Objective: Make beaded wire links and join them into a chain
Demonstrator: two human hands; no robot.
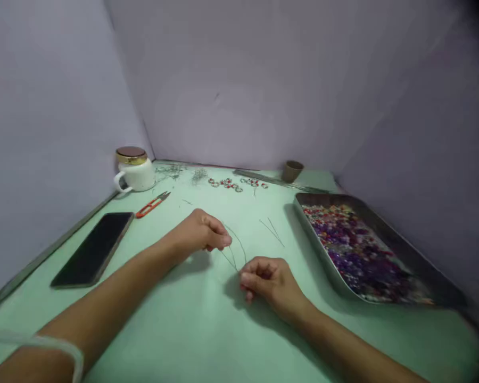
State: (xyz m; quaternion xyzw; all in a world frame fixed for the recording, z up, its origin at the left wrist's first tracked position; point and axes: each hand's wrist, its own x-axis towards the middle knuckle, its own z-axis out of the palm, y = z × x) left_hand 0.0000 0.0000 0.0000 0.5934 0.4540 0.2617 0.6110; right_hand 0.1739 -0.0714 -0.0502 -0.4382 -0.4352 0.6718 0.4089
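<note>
My left hand [201, 232] hovers just over the green table [191, 324], its fingertips pinched on one end of a thin bent wire [236, 246]. My right hand [265, 279] rests on the table a little nearer, fingers curled and pinched on the wire's other end. The wire arcs between the two hands. Two more loose wires [272, 231] lie just beyond, toward the tray.
A metal tray [403, 250] full of coloured beads sits at the right. A black phone [93, 248] lies at the left, red snips [151, 204] behind it, then a white lidded mug [133, 170]. Beaded rings [227, 184], wire bundles and a small brown cup [292, 171] line the back wall.
</note>
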